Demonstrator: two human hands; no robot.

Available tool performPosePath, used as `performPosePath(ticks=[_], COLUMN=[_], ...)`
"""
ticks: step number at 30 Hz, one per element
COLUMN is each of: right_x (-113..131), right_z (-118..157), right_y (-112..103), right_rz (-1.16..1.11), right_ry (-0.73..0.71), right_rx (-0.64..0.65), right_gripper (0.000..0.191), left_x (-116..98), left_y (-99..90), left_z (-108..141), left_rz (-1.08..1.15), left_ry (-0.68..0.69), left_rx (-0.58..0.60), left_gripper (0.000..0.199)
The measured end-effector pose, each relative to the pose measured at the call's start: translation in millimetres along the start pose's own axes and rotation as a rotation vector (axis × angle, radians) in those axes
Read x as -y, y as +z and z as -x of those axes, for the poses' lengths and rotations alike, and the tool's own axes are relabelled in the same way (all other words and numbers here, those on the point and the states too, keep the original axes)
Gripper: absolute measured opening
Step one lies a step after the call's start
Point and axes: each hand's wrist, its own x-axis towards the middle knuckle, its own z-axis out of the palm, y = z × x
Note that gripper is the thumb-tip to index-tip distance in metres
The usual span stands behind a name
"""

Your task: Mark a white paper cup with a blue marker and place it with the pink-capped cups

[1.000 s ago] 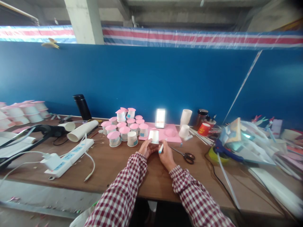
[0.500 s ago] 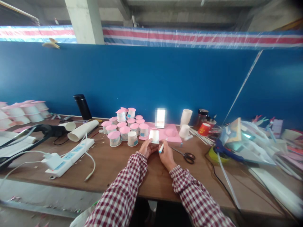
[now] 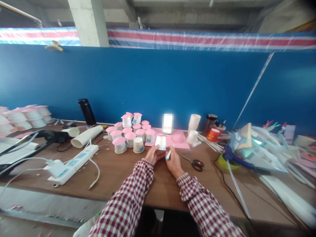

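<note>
A white paper cup is held in my left hand, whose fingers wrap round its lower part. My right hand grips a white marker with a light blue end, close to the cup's right side. Behind the cup lies a pink sheet with a bright, blurred-out upright screen at its back. Several cups with pink tops stand to the left, beside one uncovered white cup.
Black scissors lie right of my right hand. A white power strip, paper roll and black bottle are at left. White cups, a red cup and a plastic bag are at right.
</note>
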Motion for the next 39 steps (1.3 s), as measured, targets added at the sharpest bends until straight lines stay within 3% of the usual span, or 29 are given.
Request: performPosePath(ticks=[39], right_x=[-1.3], right_z=[-0.1], right_y=[0.5], right_rz=[-0.01], right_ry=[0.001], right_rx=[0.004], right_gripper=[0.024], left_x=[0.9], left_y=[-0.5], left_z=[-0.7], left_rz=[-0.011], left_ry=[0.005], left_rx=[0.003], left_gripper=[0.025])
